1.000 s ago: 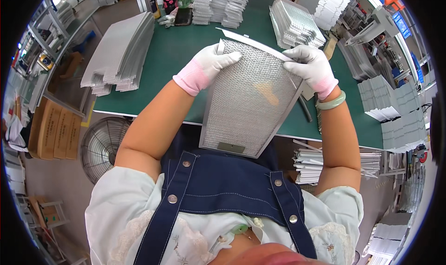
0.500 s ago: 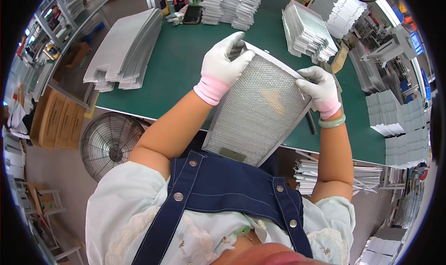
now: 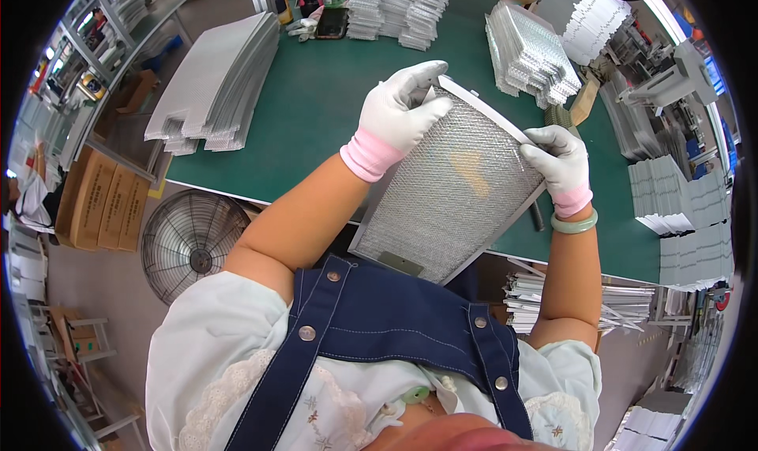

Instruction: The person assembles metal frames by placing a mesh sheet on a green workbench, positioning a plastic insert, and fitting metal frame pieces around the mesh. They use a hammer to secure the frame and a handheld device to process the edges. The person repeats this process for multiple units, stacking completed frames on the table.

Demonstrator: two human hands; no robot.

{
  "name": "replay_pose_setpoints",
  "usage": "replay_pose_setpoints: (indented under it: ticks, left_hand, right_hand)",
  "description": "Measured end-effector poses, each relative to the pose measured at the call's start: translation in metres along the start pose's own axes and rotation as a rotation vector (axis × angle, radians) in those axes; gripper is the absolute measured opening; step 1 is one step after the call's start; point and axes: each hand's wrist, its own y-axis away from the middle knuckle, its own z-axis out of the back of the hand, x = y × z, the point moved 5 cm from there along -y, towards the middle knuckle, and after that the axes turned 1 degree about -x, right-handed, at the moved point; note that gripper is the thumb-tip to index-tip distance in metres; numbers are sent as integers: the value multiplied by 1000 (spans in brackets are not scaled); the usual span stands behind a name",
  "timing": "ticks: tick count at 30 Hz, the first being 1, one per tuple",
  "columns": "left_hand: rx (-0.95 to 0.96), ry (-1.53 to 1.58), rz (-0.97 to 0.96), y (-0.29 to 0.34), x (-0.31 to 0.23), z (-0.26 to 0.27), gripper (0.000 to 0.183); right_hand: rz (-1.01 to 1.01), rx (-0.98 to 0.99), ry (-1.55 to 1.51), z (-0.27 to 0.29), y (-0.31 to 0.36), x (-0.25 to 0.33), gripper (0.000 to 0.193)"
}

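A framed metal mesh filter panel (image 3: 450,186) is tilted between my arms, its lower end close to my apron. My left hand (image 3: 401,111), in a white glove with a pink cuff, pinches the panel's upper left corner between thumb and fingers. At the upper right corner, my right hand (image 3: 559,163), gloved alike, grips the pale frame edge. A small olive-grey plate (image 3: 400,263) sits at the panel's lower end. Through the mesh shows a tan patch, which I cannot make out.
Stacked silver sheets (image 3: 217,80) lie on the green table (image 3: 316,111) at left. Mesh pads (image 3: 530,52) are piled at back right, more mesh stacks (image 3: 395,9) at the back beside a phone (image 3: 332,23). White frame parts (image 3: 659,194) line the right. A floor fan (image 3: 197,246) stands lower left.
Both hands and the upper end of the panel have shifted slightly right in the picture. The grip on both corners stays the same.
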Motion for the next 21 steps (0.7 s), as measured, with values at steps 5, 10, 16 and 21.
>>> replay_pose_setpoints:
  ticks: [5, 10, 16, 21]
  left_hand:
    - [56, -44, 61, 2, -10, 4, 43]
    - [23, -118, 77, 7, -13, 5, 42]
    - [129, 14, 113, 7, -11, 18, 43]
    - [60, -85, 95, 13, -18, 16, 42]
  right_hand:
    - [46, 39, 15, 2, 0, 1, 20]
    - [45, 55, 56, -2, 1, 4, 21]
    - [69, 103, 51, -5, 4, 8, 20]
    - [84, 71, 124, -7, 4, 8, 21]
